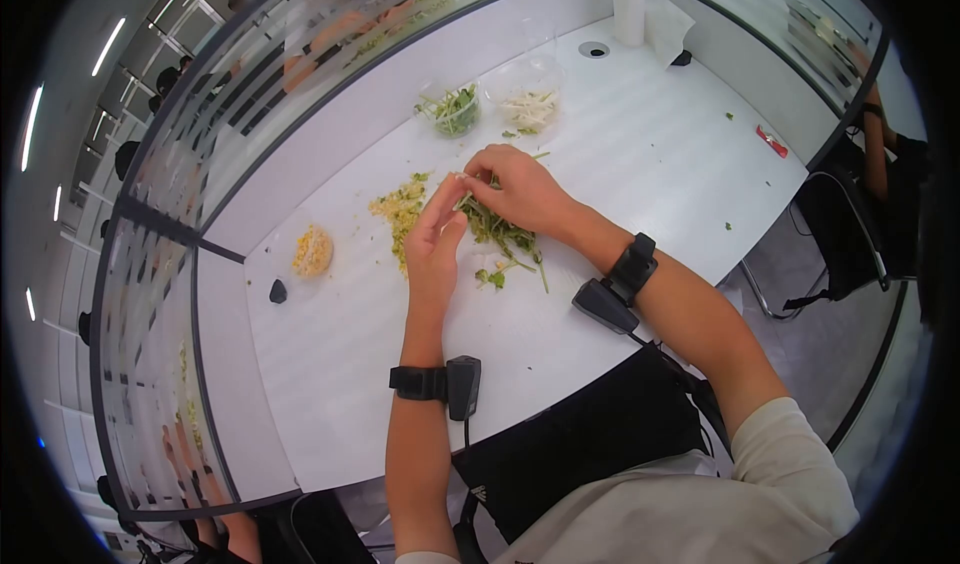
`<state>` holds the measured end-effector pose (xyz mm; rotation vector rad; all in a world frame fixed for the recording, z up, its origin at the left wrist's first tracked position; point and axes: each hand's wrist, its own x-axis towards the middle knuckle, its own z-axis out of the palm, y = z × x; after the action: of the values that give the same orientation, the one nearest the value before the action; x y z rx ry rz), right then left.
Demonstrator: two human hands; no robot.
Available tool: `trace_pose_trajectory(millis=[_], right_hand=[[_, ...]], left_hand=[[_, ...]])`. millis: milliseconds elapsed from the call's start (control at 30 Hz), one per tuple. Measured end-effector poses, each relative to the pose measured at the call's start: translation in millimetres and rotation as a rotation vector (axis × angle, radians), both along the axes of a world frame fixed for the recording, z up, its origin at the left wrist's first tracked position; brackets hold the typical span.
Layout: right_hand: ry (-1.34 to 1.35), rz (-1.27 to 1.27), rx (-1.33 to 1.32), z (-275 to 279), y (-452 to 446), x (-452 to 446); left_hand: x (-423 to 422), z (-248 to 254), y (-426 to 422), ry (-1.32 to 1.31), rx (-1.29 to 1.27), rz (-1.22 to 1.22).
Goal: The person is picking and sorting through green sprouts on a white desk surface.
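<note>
Over a heap of leafy green stems (500,232), my two hands meet at the fingertips. My left hand (435,234) has its fingers extended upward and its thumb bent in, pinching. From the right, my right hand (520,192) curls down with thumb and forefinger pressed together against the left fingertips. A small pale bit shows between them, too small to name. Just left of my left hand lies a pile of yellow-green trimmings (400,214). A few loose leaves (492,278) sit below the stems, close to my right wrist.
Behind the hands stand a clear tub of green stems (455,112) and a clear tub of whitish pieces (530,110). At left is a container of yellow bits (313,252) near a black lump (278,291). A paper roll (628,14) and red object (771,141) are farther right. Partitions border the table.
</note>
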<state>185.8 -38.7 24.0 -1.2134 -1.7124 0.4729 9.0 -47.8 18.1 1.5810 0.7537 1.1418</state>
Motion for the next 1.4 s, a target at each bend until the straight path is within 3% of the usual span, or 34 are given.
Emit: trace_pose_trajectory(millis=[67,133,233,300,333,433,533,600,633,667,767,1000,1400], right_hand=[[0.044,0.003,0.011,1.1,1.9,1.1],[0.104,-0.195,0.277,6.8,7.1,7.6],[0.019,-0.608,0.628,30.6,23.6,37.8],[-0.131,-0.759,0.505,25.4,34.4,61.9],[-0.240,-0.818,0.438,20.4,37.7,65.3],[-0.349,-0.823,0.398,5.2,36.1,61.2],[-0.268,-0.764,0.515,14.5,26.2,48.0],[-0.126,-0.498,0.388,16.2,18.1,38.3],[-0.007,-0.319,0.203,20.7,9.9,29.7],[-0.007,-0.315,0.203,18.1,5.1,23.8],[-0.333,-0.105,0.021,7.0,0.5,13.3],[-0.463,-0.149,-0.136,5.8,-2.6,7.2],[-0.444,-0.220,0.023,-6.5,-0.7,0.9]], left_hand=[[2.4,2.2,-2.8,-0.003,0.035,0.040],[0.3,1.5,-2.8,-0.009,0.072,0.083],[-9.2,-9.5,8.3,0.181,0.238,0.277],[-12.9,-14.0,13.1,0.429,0.527,0.443],[-12.6,-13.1,13.5,0.431,0.525,0.443],[-11.8,-13.5,11.9,0.585,0.599,0.463],[-13.1,-16.3,12.2,0.670,0.655,0.499],[-14.8,-18.7,12.9,0.739,0.663,0.502],[-15.2,-20.1,13.6,0.740,0.661,0.502],[-15.1,-19.5,13.4,0.740,0.659,0.506],[-13.3,-17.0,11.0,0.764,0.656,0.494],[-10.1,-20.7,15.8,0.764,0.719,0.535],[-4.5,-18.0,18.4,0.750,0.762,0.560]])
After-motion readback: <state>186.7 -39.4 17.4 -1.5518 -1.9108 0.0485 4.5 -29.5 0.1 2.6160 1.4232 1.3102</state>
